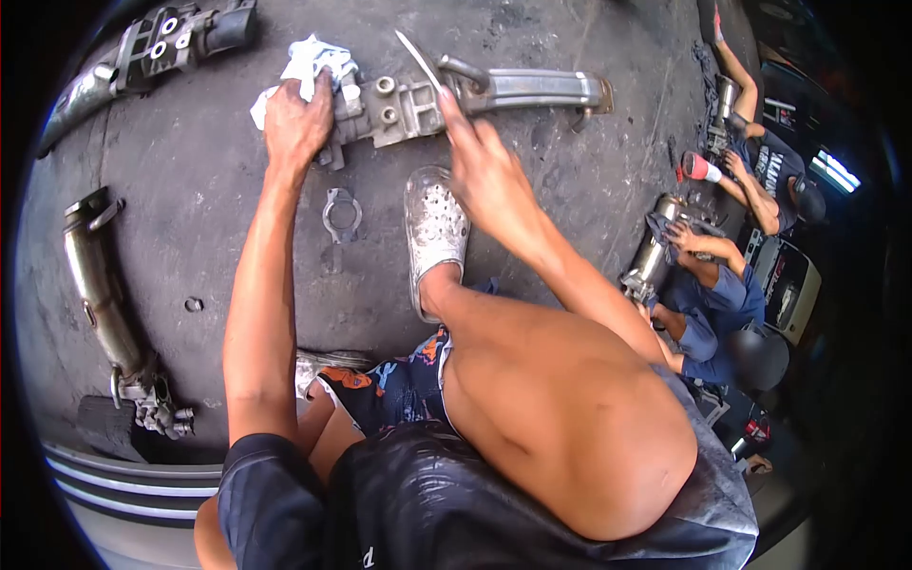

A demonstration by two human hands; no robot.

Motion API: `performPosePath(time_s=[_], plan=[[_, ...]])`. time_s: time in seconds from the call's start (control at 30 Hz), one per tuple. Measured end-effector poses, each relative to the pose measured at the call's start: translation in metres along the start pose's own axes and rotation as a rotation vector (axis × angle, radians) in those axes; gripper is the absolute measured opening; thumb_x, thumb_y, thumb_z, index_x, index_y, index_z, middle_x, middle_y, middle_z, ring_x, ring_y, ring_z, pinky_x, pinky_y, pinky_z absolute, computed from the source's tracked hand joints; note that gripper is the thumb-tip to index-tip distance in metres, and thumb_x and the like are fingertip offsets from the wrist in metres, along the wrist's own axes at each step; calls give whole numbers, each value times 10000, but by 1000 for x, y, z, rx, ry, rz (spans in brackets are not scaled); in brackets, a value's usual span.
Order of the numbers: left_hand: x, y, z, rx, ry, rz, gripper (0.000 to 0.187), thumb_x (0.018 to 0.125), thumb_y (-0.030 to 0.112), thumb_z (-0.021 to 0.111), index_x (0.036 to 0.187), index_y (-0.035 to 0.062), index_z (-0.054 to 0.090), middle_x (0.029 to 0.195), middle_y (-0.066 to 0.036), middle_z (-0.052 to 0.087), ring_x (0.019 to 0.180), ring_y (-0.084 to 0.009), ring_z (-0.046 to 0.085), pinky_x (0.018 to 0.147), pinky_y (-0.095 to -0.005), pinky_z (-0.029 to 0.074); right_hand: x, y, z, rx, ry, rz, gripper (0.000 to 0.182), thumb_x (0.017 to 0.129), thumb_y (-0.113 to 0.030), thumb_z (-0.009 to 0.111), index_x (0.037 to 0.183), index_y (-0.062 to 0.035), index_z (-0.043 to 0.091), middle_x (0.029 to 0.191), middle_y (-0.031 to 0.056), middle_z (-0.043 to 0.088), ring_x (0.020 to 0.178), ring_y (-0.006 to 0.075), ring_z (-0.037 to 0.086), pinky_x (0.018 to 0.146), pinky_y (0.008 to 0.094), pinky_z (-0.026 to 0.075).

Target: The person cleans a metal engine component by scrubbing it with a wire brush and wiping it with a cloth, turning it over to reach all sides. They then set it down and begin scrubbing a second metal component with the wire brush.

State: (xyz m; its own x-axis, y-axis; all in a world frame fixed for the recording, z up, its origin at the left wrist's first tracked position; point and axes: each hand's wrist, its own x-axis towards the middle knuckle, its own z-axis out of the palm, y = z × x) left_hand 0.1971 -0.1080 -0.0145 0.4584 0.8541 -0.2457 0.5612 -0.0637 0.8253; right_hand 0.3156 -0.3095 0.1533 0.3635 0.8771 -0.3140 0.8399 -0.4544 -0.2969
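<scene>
A long metal engine part [408, 109] lies on the dark floor in front of me, with a cast housing at its left and a smooth ribbed body reaching right. My left hand [299, 123] is closed on a crumpled white rag [316, 62] at the left end of this part. In my right hand [486, 171] is a thin, pointed metal blade [421, 59], much like a knife, angled up and left over the housing. My fingers are wrapped round its lower end, so the handle is hidden. A flat metal gasket [342, 216] rests on the floor below.
A similar metal assembly [161, 47] lies at upper left, and a metal pipe [100, 285] at far left. A small ring [194, 304] sits near the pipe. My shoe [437, 214] stands below the part. Two people work at right with a metal cylinder [651, 256] and other parts.
</scene>
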Motion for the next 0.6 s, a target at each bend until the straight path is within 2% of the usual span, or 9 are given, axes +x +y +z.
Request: performPosePath(time_s=[0.03, 0.07, 0.13, 0.23, 0.27, 0.33, 0.47, 0.53, 0.6], plan=[[-1, 3, -1, 30, -25, -83, 563, 979, 488, 581, 1070, -50, 719, 921, -324, 697, 923, -473, 685, 844, -519, 505, -16, 1, -7, 19, -2, -34, 828, 884, 30, 560, 1627, -164, 252, 1073, 284, 559, 724, 492, 650, 693, 542, 587], [1, -6, 4, 20, 61, 46, 568, 978, 493, 578, 1075, -48, 720, 914, -328, 695, 923, -478, 684, 850, -523, 504, -40, -1, -10, -11, -61, 36, 824, 888, 30, 552, 1627, -180, 256, 1059, 283, 563, 730, 495, 649, 680, 545, 587], [2, -6, 3, 52, 46, 46, 584, 978, 498, 574, 1065, -61, 717, 909, -339, 692, 919, -485, 684, 858, -525, 504, -64, 8, -6, -63, -174, 126, 821, 895, 34, 542, 1629, -190, 249, 1066, 286, 564, 738, 499, 651, 667, 553, 585], [1, -4, 3, 62, 26, 14, 601, 981, 501, 568, 1044, -78, 713, 921, -348, 690, 933, -492, 680, 864, -532, 500, -20, 7, -8, -61, -2, -15, 811, 907, 25, 538, 1630, -193, 241, 1075, 290, 565, 732, 496, 655, 655, 545, 589], [1, -1, 2, 51, 16, 4, 606, 980, 503, 566, 1038, -82, 712, 926, -349, 690, 939, -496, 678, 865, -533, 499, 7, 6, -6, -73, -23, 45, 808, 912, 15, 544, 1629, -200, 242, 1084, 292, 566, 721, 500, 653, 663, 542, 588], [0, 1, -1, 33, 2, -18, 617, 979, 507, 564, 1026, -90, 710, 936, -351, 690, 950, -504, 674, 868, -537, 498, 29, 12, 7, -156, 2, 8, 813, 917, 5, 551, 1634, -204, 229, 1078, 284, 569, 714, 500, 652, 661, 538, 586], [0, 2, 0, 23, 48, -4, 612, 973, 513, 568, 1043, -79, 710, 940, -351, 688, 957, -511, 672, 857, -543, 498, -55, 11, 1, -59, -44, 19, 767, 946, -5, 541, 1632, -191, 251, 1024, 258, 588, 694, 480, 649, 646, 531, 579], [2, -1, -3, 36, 43, -24, 623, 972, 525, 565, 1061, -75, 710, 945, -348, 691, 964, -504, 676, 862, -538, 503, -65, 14, -4, -38, -42, 8, 736, 954, -7, 543, 1619, -182, 283, 977, 255, 592, 684, 478, 640, 633, 525, 575], [-2, 2, -1, -24, 28, -9, 639, 971, 532, 563, 1063, -83, 708, 950, -347, 693, 973, -502, 676, 868, -535, 505, -30, 20, 1, -16, 46, -71, 709, 961, -13, 542, 1609, -171, 301, 953, 258, 591, 686, 477, 640, 623, 522, 569]])
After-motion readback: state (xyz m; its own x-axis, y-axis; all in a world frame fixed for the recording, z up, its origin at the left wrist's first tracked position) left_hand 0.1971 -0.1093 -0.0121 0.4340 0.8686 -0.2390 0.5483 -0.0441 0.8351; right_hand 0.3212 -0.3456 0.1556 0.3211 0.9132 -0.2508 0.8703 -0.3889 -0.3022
